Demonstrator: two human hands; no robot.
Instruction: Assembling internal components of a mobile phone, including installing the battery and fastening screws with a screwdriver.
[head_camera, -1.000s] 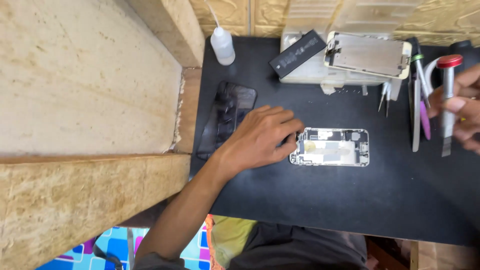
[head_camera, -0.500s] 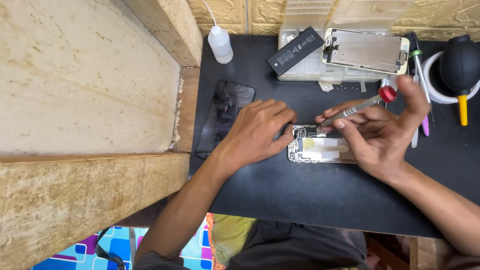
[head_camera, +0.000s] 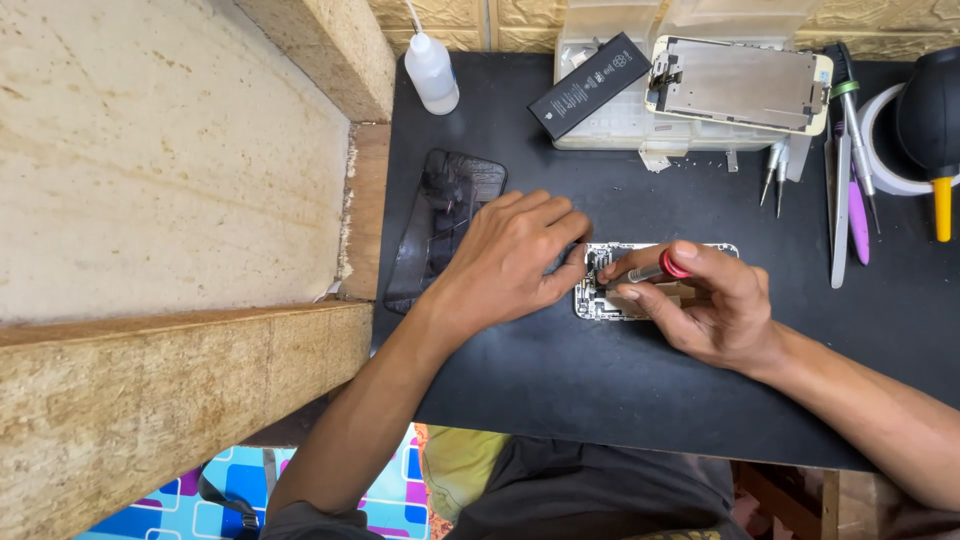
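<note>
The opened phone body (head_camera: 640, 290) lies mid-mat (head_camera: 620, 400), screen panel (head_camera: 445, 225) to its left, parts tray (head_camera: 620, 120) behind.

Both hands on opened phone (head_camera: 600, 295) — screwdriver (head_camera: 650, 272) down.

Brightness: the scene is evenly and brightly lit, as by daylight; no lamp is seen.
Shadows: only soft, short shadows are cast under the left hand (head_camera: 510, 255) and right hand (head_camera: 705, 305) onto the black mat (head_camera: 620, 390).
Glare: a dull sheen is shown on the cracked dark glass panel (head_camera: 447, 225) and on the metal plate (head_camera: 738, 85) at the top.
Bright areas: the pale wooden board (head_camera: 160, 150) is nearly washed out.
Dark areas: little detail is kept in the mat.
Sharpness: the centre is rendered sharp; no motion blur is seen on the hands.
Distortion: straight edges are bent slightly toward the frame borders, as by a wide lens.
Focus: the patterned floor (head_camera: 300, 500) below is rendered a little softer.
</note>
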